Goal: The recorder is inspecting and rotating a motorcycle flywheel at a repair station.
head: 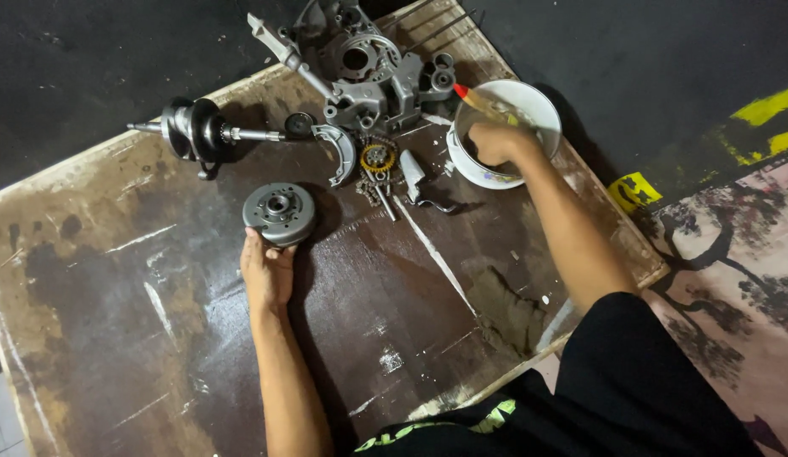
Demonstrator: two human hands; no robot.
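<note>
Grey cast metal — a round flywheel rotor (279,213) lies flat on the stained wooden board (115,338), its hub facing up, and the left hand (267,272) rests just below it with fingertips touching its near rim, fingers extended rather than closed around it, as if steadying the part where it lies. The right hand (498,142) reaches into a white bowl (542,114) at the far right edge of the board and is curled shut around a brush (483,103) whose red-tipped handle slants up to the left out of the bowl; the bowl's contents are too dark to make out. Between the hands lie smaller parts: a gold-coloured sprocket with chain (377,159), a curved grey brake-shoe-like piece (341,151) and a small bent lever (418,184), grouped close together near the bowl, seemingly within reach of the brush. Farther off, a crankshaft (199,129) lies on its side at the left, and a large engine crankcase half (360,68) sits at the board's far edge. A dirty rag (508,315) lies at the near right. The board rests on a dark floor (89,59) — no desk is in view.
</note>
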